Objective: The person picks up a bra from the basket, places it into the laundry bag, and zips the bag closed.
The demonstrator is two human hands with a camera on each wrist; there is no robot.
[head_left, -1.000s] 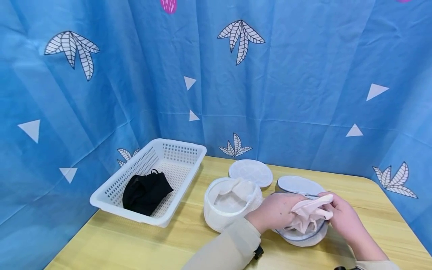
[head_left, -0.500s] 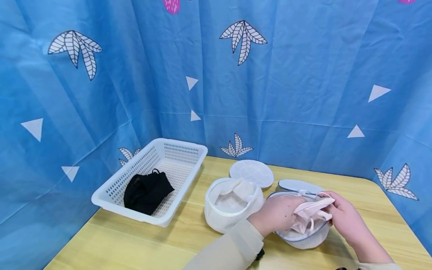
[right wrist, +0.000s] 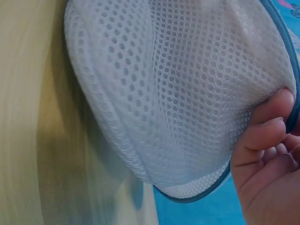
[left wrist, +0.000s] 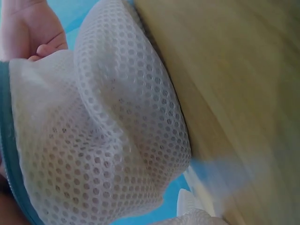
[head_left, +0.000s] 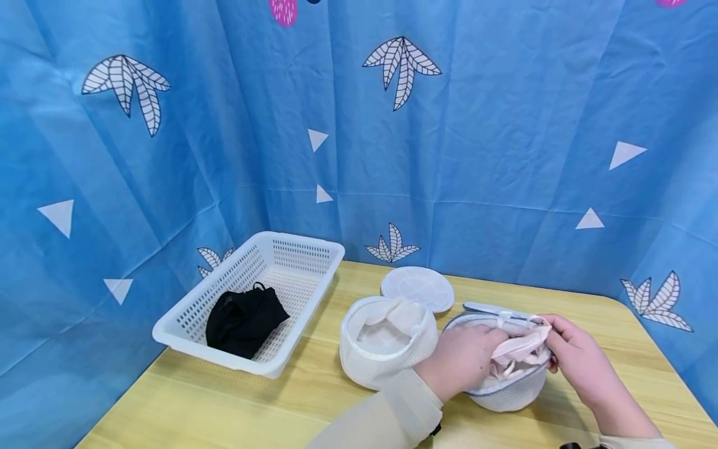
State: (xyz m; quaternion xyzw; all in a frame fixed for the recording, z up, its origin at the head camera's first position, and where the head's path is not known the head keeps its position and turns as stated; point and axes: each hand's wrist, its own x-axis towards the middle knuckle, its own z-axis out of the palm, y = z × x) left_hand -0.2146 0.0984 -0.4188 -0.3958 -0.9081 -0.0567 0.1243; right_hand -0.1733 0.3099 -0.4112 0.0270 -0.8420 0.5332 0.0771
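Observation:
A round white mesh laundry bag (head_left: 507, 397) with a grey-blue zip rim stands unzipped on the right, its lid (head_left: 499, 310) tipped back. A pale pink garment with thin straps (head_left: 518, 347), which looks like a bra, lies bunched in its mouth. My left hand (head_left: 464, 357) reaches over the left rim and holds the garment; its fingertips are hidden inside. On the right, my right hand (head_left: 578, 358) pinches the rim, its thumb by the garment's edge. Its curled fingers (right wrist: 269, 136) press the outer mesh in the right wrist view.
Left of it stands a second mesh bag (head_left: 367, 362) with a white padded item inside; its round lid (head_left: 417, 288) lies open behind. A white plastic basket (head_left: 303, 318) holds a black garment (head_left: 245, 321). A blue curtain (head_left: 493, 125) surrounds the wooden table (head_left: 247, 415).
The pink garment has sunk lower into the bag. My left hand has moved slightly down with it, my right hand has shifted to the rim, and the lid stands more on edge.

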